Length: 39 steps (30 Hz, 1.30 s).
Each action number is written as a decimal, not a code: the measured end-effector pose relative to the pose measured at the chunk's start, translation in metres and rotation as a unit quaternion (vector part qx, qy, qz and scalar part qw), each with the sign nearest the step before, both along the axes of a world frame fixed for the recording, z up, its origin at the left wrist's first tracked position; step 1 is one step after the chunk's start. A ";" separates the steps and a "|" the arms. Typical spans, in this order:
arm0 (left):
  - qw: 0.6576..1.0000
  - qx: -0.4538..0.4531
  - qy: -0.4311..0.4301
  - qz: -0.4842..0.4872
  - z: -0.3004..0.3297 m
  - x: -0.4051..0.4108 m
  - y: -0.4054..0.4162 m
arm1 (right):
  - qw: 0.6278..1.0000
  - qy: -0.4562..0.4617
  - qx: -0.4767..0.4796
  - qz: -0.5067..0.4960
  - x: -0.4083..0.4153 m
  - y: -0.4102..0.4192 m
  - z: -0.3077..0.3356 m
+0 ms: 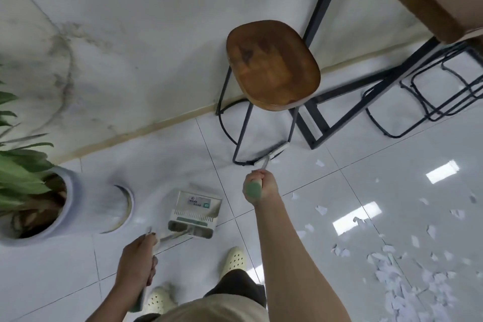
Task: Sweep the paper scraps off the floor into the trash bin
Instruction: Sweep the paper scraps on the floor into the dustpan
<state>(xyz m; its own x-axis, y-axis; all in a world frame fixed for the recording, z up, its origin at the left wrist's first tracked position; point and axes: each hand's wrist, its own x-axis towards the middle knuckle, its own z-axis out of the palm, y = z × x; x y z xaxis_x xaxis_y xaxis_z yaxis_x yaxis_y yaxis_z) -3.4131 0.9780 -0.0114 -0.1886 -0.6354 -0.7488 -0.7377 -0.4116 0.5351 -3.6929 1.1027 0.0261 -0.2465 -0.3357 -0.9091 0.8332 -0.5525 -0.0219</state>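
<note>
A person looks down at a white tiled floor (300,217). One potted plant (28,191) stands far left of the left hand (137,261), with one white bin (115,209) between them. The left hand grips the handle of one dustpan (194,214), which sits on the floor just ahead of it. The right hand (258,187) grasps the green-tipped handle of one broom (269,155), its head resting ahead by the legs of one wooden stool (273,65). Many paper scraps (407,269), too many to count, lie scattered well to the right of the right hand. Two pale shoes (235,260) show below.
</note>
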 end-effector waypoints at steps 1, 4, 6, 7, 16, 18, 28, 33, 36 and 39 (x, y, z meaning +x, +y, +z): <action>1.000 -0.004 0.008 -0.014 0.000 -0.003 -0.002 | 1.000 -0.004 -0.004 0.013 -0.002 -0.012 0.003; 0.998 -0.022 0.019 -0.055 -0.003 -0.011 -0.009 | 1.000 0.001 0.022 0.010 0.001 -0.046 0.029; 0.997 -0.020 0.018 -0.071 -0.006 -0.018 -0.016 | 1.000 0.003 0.017 -0.001 0.012 -0.056 0.038; 0.997 -0.017 0.021 -0.078 -0.007 -0.021 -0.021 | 1.000 0.012 0.014 -0.001 0.020 -0.055 0.039; 0.994 -0.015 0.044 -0.096 -0.016 -0.034 -0.075 | 0.998 -0.049 -0.015 -0.032 0.076 -0.028 0.047; 0.995 -0.023 0.046 -0.086 -0.017 -0.033 -0.084 | 0.998 -0.060 -0.029 -0.020 0.096 -0.038 0.048; 0.996 -0.031 0.043 0.075 -0.012 0.015 -0.152 | 0.992 -0.101 -0.079 0.005 0.182 -0.109 0.044; 0.995 -0.032 0.026 0.086 -0.015 0.046 -0.173 | 0.989 -0.130 -0.034 0.055 0.224 -0.117 0.035; 0.995 -0.024 0.013 0.096 -0.017 0.050 -0.171 | 0.985 -0.147 -0.018 0.084 0.241 -0.098 0.021; 0.996 -0.007 0.023 0.086 -0.019 0.040 -0.146 | 0.985 -0.149 0.006 0.089 0.252 -0.054 0.009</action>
